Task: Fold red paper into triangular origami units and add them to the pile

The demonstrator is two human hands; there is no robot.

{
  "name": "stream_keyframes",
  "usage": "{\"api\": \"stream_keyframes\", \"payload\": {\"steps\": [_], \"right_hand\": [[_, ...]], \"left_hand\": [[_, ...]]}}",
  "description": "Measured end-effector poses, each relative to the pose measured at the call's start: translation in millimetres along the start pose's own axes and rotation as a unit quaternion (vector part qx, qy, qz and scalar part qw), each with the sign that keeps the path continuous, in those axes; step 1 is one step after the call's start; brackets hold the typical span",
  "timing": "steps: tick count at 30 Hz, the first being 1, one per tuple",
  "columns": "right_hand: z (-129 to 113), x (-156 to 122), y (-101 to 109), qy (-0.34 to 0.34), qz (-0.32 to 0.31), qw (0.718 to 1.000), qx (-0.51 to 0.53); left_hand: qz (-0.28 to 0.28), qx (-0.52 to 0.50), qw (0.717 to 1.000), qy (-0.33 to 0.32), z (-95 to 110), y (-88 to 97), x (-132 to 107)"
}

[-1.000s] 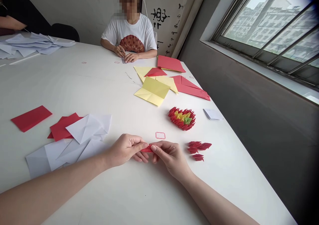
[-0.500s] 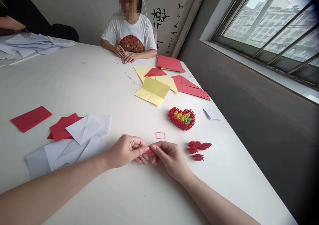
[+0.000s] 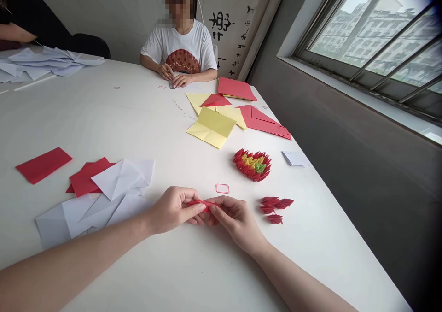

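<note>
My left hand and my right hand meet above the white table, pinching a small folded strip of red paper between their fingertips. The strip stretches from one hand to the other, and the fingers hide part of it. To the right of my right hand lie several small folded red paper units. Beyond them sits a heart-shaped assembly of folded paper units in red, yellow and green. White sheets lie left of my left hand.
A white table runs to the wall and window at right. Red and yellow paper lie about it. A seated person handles paper across the table. Another person's arm rests beyond a white paper pile.
The red paper between my fingers has spread wider and now shows as a longer strip. My hands have shifted only slightly around it.
</note>
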State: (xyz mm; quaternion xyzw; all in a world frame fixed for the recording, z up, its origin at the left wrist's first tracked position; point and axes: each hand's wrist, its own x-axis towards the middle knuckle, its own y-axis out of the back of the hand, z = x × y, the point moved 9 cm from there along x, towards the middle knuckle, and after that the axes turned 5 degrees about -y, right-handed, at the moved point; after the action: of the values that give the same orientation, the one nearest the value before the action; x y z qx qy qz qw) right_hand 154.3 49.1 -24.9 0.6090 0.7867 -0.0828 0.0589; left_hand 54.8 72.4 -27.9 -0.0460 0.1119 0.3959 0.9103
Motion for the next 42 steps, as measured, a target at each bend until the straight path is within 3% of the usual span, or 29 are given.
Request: {"api": "stream_keyframes", "payload": {"steps": [12, 19, 24, 28, 33, 42], "right_hand": [[-10.8, -5.4, 13.0, 0.096, 0.106, 0.983, -0.118], [-11.3, -6.0, 14.0, 0.086, 0.117, 0.976, -0.162], [-11.5, -6.5, 10.9, 0.083, 0.102, 0.978, -0.163], [-17.3, -9.9, 6.9, 0.126, 0.088, 0.977, -0.151], [-21.6, -11.8, 8.4, 0.137, 0.115, 0.967, -0.180], [-22.7, -13.3, 4.8, 0.135, 0.139, 0.952, -0.236]], "left_hand": [[-0.010, 0.021, 1.000, 0.017, -3.5, -2.4, -1.0], [-0.057, 0.033, 0.997, -0.028, 7.4, -10.4, -2.8], [-0.040, 0.006, 0.999, 0.005, -2.0, -6.5, -0.1], [-0.041, -0.017, 0.999, 0.031, -5.6, -4.9, 0.1], [-0.049, -0.024, 0.998, 0.022, -1.6, -5.2, 0.4], [0.001, -0.004, 1.000, 0.000, -3.7, -4.1, -1.1]]}}
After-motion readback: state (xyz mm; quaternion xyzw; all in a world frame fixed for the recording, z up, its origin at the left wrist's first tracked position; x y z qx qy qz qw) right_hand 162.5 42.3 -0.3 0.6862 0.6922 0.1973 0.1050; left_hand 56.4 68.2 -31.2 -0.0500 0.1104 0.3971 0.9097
